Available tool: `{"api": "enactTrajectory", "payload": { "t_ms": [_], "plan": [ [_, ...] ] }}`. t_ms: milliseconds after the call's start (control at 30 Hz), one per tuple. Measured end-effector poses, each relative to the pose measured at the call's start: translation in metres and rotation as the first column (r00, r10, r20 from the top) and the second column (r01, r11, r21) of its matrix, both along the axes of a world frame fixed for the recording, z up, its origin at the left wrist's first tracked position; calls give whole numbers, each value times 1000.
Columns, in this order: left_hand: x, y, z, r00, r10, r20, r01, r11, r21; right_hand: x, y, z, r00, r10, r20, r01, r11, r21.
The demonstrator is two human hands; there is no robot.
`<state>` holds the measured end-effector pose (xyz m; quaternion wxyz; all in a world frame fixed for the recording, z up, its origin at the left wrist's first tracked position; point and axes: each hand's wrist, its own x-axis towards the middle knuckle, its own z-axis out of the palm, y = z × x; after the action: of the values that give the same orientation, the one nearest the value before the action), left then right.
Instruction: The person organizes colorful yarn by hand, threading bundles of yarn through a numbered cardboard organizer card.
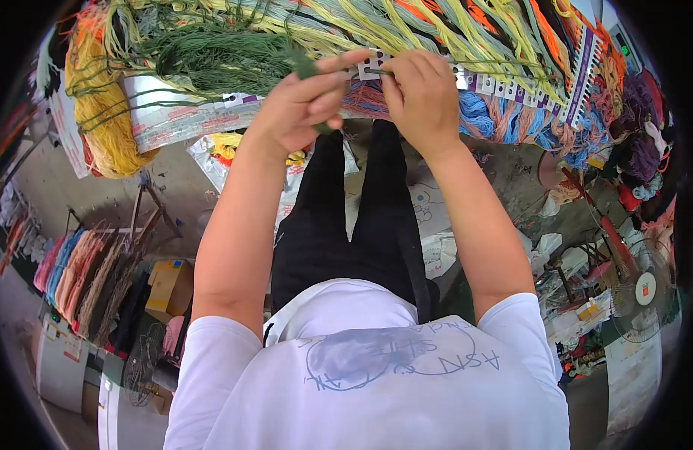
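My left hand has its index finger stretched toward a small white punched card, the other fingers curled. A blurred tuft of dark green embroidery thread shows at those fingers, and a bit more green pokes out below them. My right hand pinches at the card's right edge with thumb and fingertips; its exact grip is partly hidden. Thin green strands run out to the right beyond it. A large dark green thread bundle lies on the table to the left of my hands.
Yellow, grey-green and orange skeins cover the table's back. Purple-and-white punched strips lie at the right, above blue and pink threads. A yellow skein hangs over the left edge. A fan stands lower right; hanging skeins lower left.
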<state>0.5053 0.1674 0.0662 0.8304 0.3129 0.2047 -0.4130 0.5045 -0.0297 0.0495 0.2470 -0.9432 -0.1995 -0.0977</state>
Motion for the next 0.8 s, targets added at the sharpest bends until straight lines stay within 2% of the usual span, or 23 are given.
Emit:
{"api": "enactTrajectory", "payload": {
  "t_ms": [67, 100, 167, 200, 267, 333, 400, 433, 500, 533, 567, 600, 633, 700, 733, 767, 800],
  "plan": [
    [4, -23, -9, 966, -224, 129, 154, 900, 408, -5, 7, 6, 976, 8, -219, 49, 967, 252],
    [4, -25, -18, 966, -223, 129, 154, 902, 404, -5, 7, 5, 975, 8, -220, 48, 967, 248],
    [3, -28, -34, 888, -329, 320, 27, 733, 679, -3, 5, 0, 922, -24, -387, 123, 965, 231],
    [3, -20, -34, 904, -285, 318, 6, 754, 657, -1, 3, -9, 922, -27, -387, 125, 965, 232],
    [3, -3, -4, 955, -119, 273, -118, 691, 713, 2, -4, -35, 895, -73, -441, 158, 974, 160],
    [-2, 52, 0, 977, 55, 205, -161, 822, 546, 3, -5, -43, 881, -56, -470, 173, 962, 209],
    [0, 106, 24, 949, 261, 179, -314, 835, 451, 2, -3, -45, 903, -90, -420, 183, 965, 186],
    [5, 143, 28, 921, 319, 224, -386, 827, 409, 2, -3, -45, 892, -100, -440, 198, 963, 183],
    [29, 209, 41, 872, 370, 320, -447, 867, 218, 2, -1, -48, 883, -118, -454, 220, 959, 179],
    [41, 221, 56, 861, 335, 382, -424, 888, 176, 1, -1, -47, 885, -115, -451, 217, 959, 181],
    [53, 203, 74, 831, 320, 454, -533, 688, 492, 1, 0, -45, 884, -130, -449, 237, 953, 191],
    [61, 185, 86, 809, 278, 518, -588, 376, 716, 2, 2, -43, 884, -145, -445, 256, 946, 201],
    [59, 185, 87, 834, -125, 537, -506, 211, 836, 2, 5, -37, 887, -142, -439, 252, 946, 205],
    [50, 153, 85, 877, -47, 478, -461, 195, 866, -6, 13, -20, 846, -204, -492, 383, 875, 296],
    [43, 131, 84, 896, 6, 444, -408, 404, 819, -8, 23, 1, 829, -220, -515, 431, 837, 336],
    [34, 103, 96, 941, -24, 339, -256, 603, 755, -10, 34, 20, 799, -158, -580, 468, 769, 436],
    [25, 89, 88, 952, 31, 306, -200, 818, 539, -10, 46, 37, 768, -85, -635, 509, 684, 523]
  ]
}}
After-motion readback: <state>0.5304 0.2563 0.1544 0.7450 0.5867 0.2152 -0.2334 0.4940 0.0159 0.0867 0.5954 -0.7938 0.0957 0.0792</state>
